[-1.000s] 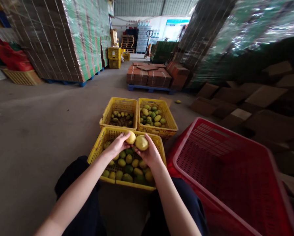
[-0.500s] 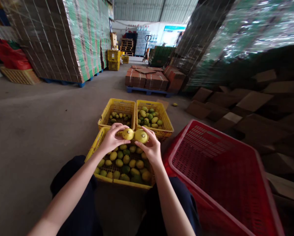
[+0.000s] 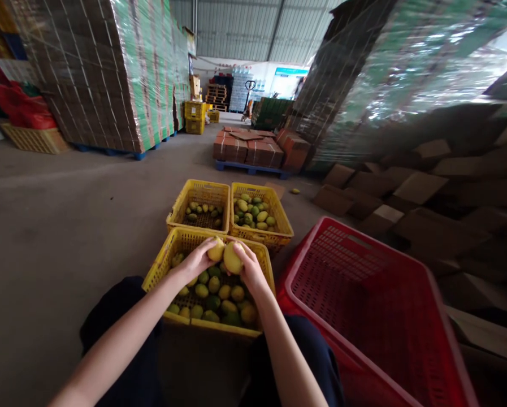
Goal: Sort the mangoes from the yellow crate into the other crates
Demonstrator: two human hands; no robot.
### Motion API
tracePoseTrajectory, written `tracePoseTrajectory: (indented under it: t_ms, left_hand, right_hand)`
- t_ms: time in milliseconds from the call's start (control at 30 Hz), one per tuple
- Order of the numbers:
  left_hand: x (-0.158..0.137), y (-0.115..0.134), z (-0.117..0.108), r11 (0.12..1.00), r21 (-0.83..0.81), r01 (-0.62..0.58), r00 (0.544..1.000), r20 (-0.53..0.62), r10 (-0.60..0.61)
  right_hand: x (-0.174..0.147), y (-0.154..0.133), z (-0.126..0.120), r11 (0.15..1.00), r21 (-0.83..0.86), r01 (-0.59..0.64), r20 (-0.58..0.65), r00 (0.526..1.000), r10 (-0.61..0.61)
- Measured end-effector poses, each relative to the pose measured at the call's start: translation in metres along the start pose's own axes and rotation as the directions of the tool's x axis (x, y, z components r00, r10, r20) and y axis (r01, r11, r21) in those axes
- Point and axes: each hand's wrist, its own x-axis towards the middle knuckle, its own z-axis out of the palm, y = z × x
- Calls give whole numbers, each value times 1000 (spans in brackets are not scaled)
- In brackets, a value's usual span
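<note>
Grey floor (image 3: 45, 237), corrugated panels (image 3: 236, 31) beyond

The near crate (image 3: 211, 326) stands on the floor (image 3: 45, 237) before me, fruit (image 3: 213, 284) inside; over it, toward its far edge, my left fingers (image 3: 206, 247) and right fingers (image 3: 243, 254) hold two fruits (image 3: 233, 259) side by side. Behind that edge stand a left crate (image 3: 208, 192) and right crate (image 3: 259, 232), both containing fruit. A basket (image 3: 333, 271) sits beyond the near crate's right edge.
</note>
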Motion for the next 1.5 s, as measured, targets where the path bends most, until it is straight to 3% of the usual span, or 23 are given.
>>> tracePoseTrajectory:
  t_ms: [133, 267, 400, 500, 633, 700, 767, 833, 867, 933, 1000, 1133, 1233, 1333, 1433, 1500]
  left_hand:
    - [-2, -10, 5, 999, 28, -21, 1000, 1, 21]
    - [-5, -15, 3, 930, 270, -248, 959, -66, 275]
    - [-4, -14, -1, 797, 473, -376, 896, -32, 442]
    - [-4, -11, 1, 736, 515, -440, 861, 12, 508]
    - [-5, -9, 6, 701, 513, -496, 832, 49, 553]
    - [-5, -9, 8, 736, 480, -478, 849, 39, 526]
    - [-3, -9, 8, 852, 370, -371, 910, -40, 413]
    - [1, -9, 7, 973, 166, -160, 959, -208, 193]
    - [3, -9, 7, 998, 43, -53, 952, -299, 63]
    - [5, -7, 5, 985, -162, 67, 898, -419, -130]
    - [6, -4, 3, 959, -268, 90, 883, -424, -202]
    - [5, 4, 4, 909, -372, 186, 892, -324, -315]
    - [5, 7, 3, 875, -400, 272, 868, -290, -403]
    - [9, 3, 1, 904, -337, 262, 892, -274, -360]
    - [6, -12, 1, 948, -46, 314, 930, -187, -317]
    - [-6, -34, 1, 890, 270, 367, 928, -46, -369]
  right_hand:
    - [-9, 6, 4, 970, -180, 164, -53, 983, -176]
    - [-17, 11, 8, 885, -304, 353, -39, 924, -381]
    - [-20, 13, 11, 782, -387, 489, 0, 848, -530]
    - [-18, 13, 11, 743, -401, 536, -11, 808, -589]
    - [-17, 13, 11, 750, -399, 528, -50, 804, -593]
    - [-17, 13, 13, 788, -377, 486, -88, 828, -553]
    - [-15, 13, 15, 875, -299, 381, -160, 884, -440]
    - [-11, 14, 16, 975, -149, 167, -247, 948, -201]
    - [-9, 13, 15, 998, -51, 21, -278, 960, -34]
    - [-4, 11, 12, 949, 148, -277, -259, 916, 308]
    - [-1, 7, 8, 840, 292, -457, -144, 847, 511]
    - [0, -1, 3, 728, 467, -502, 34, 833, 552]
    - [-1, -2, 4, 662, 546, -513, 56, 811, 582]
    - [1, -4, 3, 653, 584, -483, 34, 817, 575]
    - [4, -18, -12, 706, 598, -380, -57, 858, 511]
    - [3, -32, -30, 734, 616, -286, -148, 874, 464]
